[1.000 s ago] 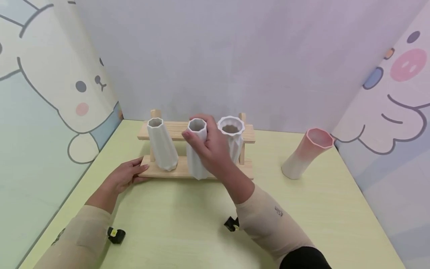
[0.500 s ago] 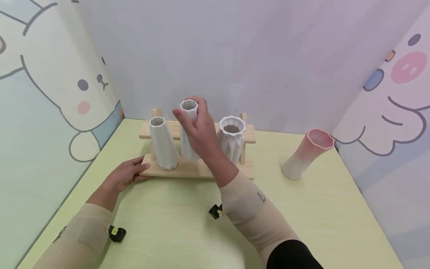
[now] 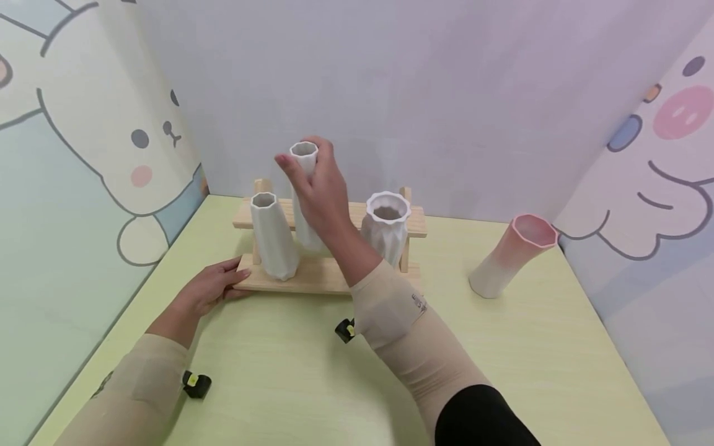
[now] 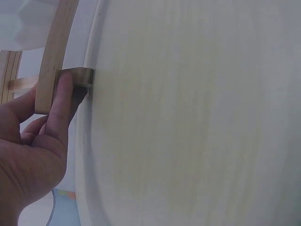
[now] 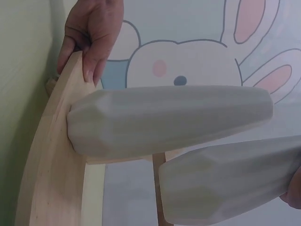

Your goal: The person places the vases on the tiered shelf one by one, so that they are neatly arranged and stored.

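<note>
My left hand (image 3: pixel 206 290) pinches the left end of the lower board of a two-tier wooden shelf (image 3: pixel 320 279); in the left wrist view its fingers lie above and below the board. With my right hand (image 3: pixel 326 198) I grip a slim white faceted vase (image 3: pixel 305 230) near its mouth, upright and raised above the lower board, overlapping the upper tier. A second white faceted vase (image 3: pixel 275 238) stands on the lower board at the left. To the right of my forearm, a wider white vase with a scalloped rim (image 3: pixel 386 230) is partly hidden at its base.
A pink-to-white vase (image 3: pixel 510 257) stands on the pale yellow table (image 3: pixel 268 384), right of the shelf. Cartoon-printed walls (image 3: pixel 474 111) enclose the table at the back and sides. Small black devices (image 3: pixel 196 384) are attached at both forearms.
My right hand has lifted the slim white vase up, back and slightly left, from in front of the lower board to the upper tier. My left hand keeps its hold on the shelf.
</note>
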`<state>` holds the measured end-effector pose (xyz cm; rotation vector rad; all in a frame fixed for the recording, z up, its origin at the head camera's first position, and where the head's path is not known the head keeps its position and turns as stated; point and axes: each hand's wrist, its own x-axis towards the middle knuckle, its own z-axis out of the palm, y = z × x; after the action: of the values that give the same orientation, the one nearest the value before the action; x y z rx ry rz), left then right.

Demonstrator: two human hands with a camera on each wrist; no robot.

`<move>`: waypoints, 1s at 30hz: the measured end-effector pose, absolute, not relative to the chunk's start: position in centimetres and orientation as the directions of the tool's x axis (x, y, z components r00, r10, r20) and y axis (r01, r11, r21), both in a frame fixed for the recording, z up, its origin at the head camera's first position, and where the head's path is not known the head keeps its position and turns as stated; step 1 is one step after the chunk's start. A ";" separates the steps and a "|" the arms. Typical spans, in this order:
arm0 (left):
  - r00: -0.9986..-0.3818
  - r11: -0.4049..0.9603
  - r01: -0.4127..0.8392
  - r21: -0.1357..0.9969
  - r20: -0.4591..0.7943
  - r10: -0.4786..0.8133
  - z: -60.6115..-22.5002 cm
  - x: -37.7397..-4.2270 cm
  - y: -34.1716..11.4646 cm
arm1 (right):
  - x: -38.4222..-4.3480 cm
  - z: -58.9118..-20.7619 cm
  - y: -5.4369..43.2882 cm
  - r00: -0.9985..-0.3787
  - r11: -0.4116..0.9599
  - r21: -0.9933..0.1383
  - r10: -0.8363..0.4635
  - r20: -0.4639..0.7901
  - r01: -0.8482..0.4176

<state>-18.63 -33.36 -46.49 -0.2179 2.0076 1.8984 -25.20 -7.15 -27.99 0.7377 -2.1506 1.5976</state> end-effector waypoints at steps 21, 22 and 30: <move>-0.919 0.079 -0.375 0.924 -0.382 0.101 -46.3 -18.6 -33.3 | -28.5 -25.1 -9.5 -0.798 0.190 -0.776 -0.178 0.575 -0.602; -0.918 0.076 -0.377 0.923 -0.383 0.098 -46.3 -18.7 -33.2 | -28.7 -25.1 -9.7 -0.798 0.190 -0.775 -0.175 0.577 -0.602; -0.915 0.065 -0.388 0.919 -0.393 0.093 -46.3 -18.5 -33.2 | -30.0 -26.2 -10.8 -0.804 0.161 -0.791 -0.204 0.558 -0.590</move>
<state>-18.55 -33.25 -46.27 -0.2948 2.0021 1.9119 -30.02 -10.82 -26.16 0.7603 -2.1220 1.6824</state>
